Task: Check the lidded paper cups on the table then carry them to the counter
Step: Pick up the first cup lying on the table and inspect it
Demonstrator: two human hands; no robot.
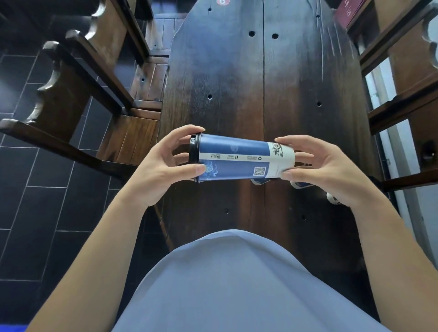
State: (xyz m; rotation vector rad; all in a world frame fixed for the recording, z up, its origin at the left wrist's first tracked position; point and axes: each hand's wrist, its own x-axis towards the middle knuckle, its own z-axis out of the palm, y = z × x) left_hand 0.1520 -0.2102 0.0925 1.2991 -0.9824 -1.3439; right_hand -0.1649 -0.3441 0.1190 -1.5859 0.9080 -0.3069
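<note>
Held sideways above the dark wooden desk (260, 83), just below picture centre: a blue-and-white paper cup (241, 157), black lid (194, 158) pointing to 9 o'clock, base to 3 o'clock. Printed on its side, a white strip with small symbols and a QR code near the base end.

Left hand (158, 170) at the lid end, grip closed on the cup: thumb pressed on the blue wall just beside the lid at the lower side, fingers curled over the lid rim from above. Right hand (324, 170) at the base end, grip likewise closed on the cup: thumb on the white band from below, fingers wrapped over and behind the bottom. Cup carried clear of the desk, between both hands, roughly level, lid end slightly nearer the viewer's left.

Below the cup and right hand, at about 4 o'clock from the cup, parts of other cups (299, 184) standing on the desk, mostly hidden; count not certain, at least three pieces showing.

At 10 o'clock, wooden chairs (78, 94) pushed beside the desk on dark floor tiles (30, 189). At 2 o'clock, more dark wooden framing (403, 102). At 12 o'clock, far end of the desk, a red round sticker (223, 2). At 6 o'clock, a light blue garment (237, 284) and both bare forearms.
</note>
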